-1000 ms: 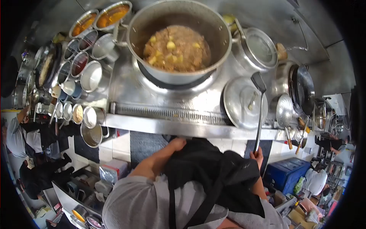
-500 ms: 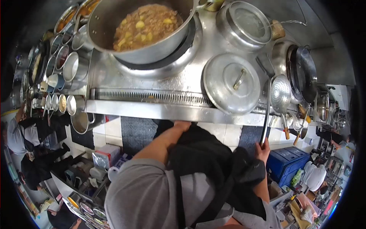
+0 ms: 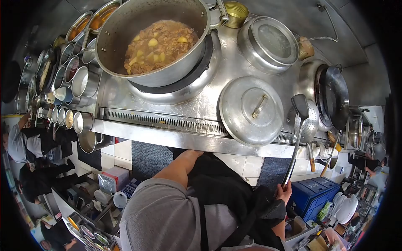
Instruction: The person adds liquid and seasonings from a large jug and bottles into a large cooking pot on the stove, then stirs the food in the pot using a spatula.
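Observation:
My right hand is closed around the handle of a long wok spatula. The spatula's dark blade is up over the stove's right side, in front of a perforated skimmer. At the stove's front edge is my left hand, its fingers hidden beneath the steel rim. Ahead, a large pot sits tilted on a burner ring, holding a brown stew with yellow chunks. A round metal lid lies on the stove between the pot and the spatula.
A lidded pot and a dark wok stand at the back right. Several metal containers line the left. Behind me are a blue crate and a cluttered shelf. Other people work at both sides.
The view has shifted, so the stove sits lower in the frame. My right hand has drawn the spatula back from the stove, and its blade shows more plainly. The left hand stays at the edge.

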The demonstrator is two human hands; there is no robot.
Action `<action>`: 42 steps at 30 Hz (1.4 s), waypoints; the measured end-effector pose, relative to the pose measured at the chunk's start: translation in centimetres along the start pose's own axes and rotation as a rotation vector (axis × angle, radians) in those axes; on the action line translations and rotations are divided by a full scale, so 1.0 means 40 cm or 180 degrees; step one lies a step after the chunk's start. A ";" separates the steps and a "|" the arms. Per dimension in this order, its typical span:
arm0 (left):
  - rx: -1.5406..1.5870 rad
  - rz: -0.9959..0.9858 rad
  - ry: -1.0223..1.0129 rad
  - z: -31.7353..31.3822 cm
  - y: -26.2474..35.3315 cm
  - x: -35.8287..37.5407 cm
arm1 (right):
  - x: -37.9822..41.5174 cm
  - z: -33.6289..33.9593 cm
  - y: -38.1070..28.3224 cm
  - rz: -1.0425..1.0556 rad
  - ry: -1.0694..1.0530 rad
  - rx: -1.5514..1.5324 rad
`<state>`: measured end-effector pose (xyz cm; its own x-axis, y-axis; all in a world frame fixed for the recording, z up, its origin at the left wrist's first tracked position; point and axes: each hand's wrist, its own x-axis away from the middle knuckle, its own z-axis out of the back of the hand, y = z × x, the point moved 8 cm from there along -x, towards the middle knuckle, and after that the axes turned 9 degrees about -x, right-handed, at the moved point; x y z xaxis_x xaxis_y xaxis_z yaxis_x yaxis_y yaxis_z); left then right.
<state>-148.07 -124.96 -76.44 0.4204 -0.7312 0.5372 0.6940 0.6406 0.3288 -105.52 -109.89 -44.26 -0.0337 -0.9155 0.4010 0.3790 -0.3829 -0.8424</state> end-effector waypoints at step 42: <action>-0.0569 -0.0257 -0.0683 -0.022 0.001 -0.009 | -0.037 -0.001 0.012 -0.0138 0.0135 -0.0153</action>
<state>-147.68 -124.88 -77.32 0.2396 -0.6996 0.6732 0.8202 0.5168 0.2452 -105.33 -108.71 -45.29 -0.0888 -0.9019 0.4228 0.3316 -0.4270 -0.8412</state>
